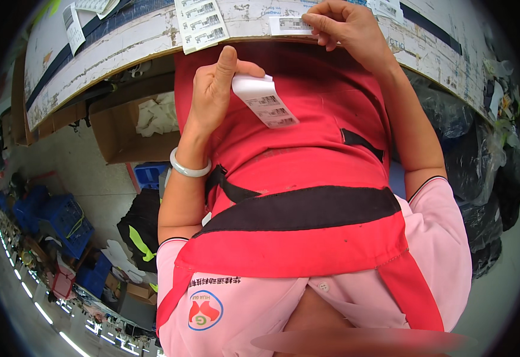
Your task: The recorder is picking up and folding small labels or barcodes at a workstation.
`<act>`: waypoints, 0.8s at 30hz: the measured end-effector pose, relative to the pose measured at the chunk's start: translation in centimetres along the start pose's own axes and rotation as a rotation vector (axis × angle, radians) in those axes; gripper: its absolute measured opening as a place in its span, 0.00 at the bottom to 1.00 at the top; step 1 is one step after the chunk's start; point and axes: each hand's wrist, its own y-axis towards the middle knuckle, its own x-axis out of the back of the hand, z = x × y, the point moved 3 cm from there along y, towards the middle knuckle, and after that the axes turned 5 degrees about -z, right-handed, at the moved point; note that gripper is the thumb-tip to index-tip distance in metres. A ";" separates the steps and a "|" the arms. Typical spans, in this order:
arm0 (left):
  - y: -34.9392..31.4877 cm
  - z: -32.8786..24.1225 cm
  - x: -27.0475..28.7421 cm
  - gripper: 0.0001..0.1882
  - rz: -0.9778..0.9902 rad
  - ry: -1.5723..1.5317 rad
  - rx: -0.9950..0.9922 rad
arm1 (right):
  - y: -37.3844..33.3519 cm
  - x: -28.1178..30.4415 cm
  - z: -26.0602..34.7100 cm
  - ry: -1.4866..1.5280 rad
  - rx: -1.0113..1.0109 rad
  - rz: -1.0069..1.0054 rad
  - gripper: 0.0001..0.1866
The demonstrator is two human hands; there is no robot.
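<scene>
My left hand (212, 89), with a pale bangle (190, 163) on its wrist, is closed on a curled strip of printed labels (269, 107). The strip hangs over the red apron, its lower end free. At the table's near edge my right hand (349, 30) pinches the right end of a white label (290, 25) that lies on the worn white tabletop (248, 21). Its thumb and forefinger meet there, and the other fingers curl beneath. Between the hands, a sheet of labels (201, 24) overhangs the edge slightly.
More labels (74, 28) lie at the table's far left and others (387, 9) at the far right. Below the table stands an open cardboard box (114, 134) with pale scraps. Clear plastic bags (468, 160) bulge under the right side. Blue crates (63, 223) are on the left.
</scene>
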 end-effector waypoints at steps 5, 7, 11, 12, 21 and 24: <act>0.3 0.1 -0.2 0.34 -0.046 -0.005 0.013 | 0.7 -0.2 -0.5 0.000 -0.011 0.014 0.07; 0.2 0.0 -0.3 0.33 -0.050 -0.015 0.021 | 0.8 -0.2 -0.7 -0.002 -0.015 0.009 0.07; 0.1 0.2 -0.4 0.32 -0.053 -0.024 0.021 | 0.7 -0.2 -0.6 -0.010 -0.020 -0.005 0.07; 0.1 0.3 -0.4 0.32 -0.052 -0.024 0.021 | 0.8 -0.2 -0.5 -0.009 -0.023 0.004 0.07; 0.1 0.3 -0.6 0.32 -0.044 -0.035 0.040 | 0.7 -0.5 -0.1 -0.069 -0.041 -0.018 0.07; 0.0 0.4 -0.6 0.31 -0.047 -0.047 0.039 | 0.7 -0.5 -0.2 -0.062 -0.030 -0.011 0.07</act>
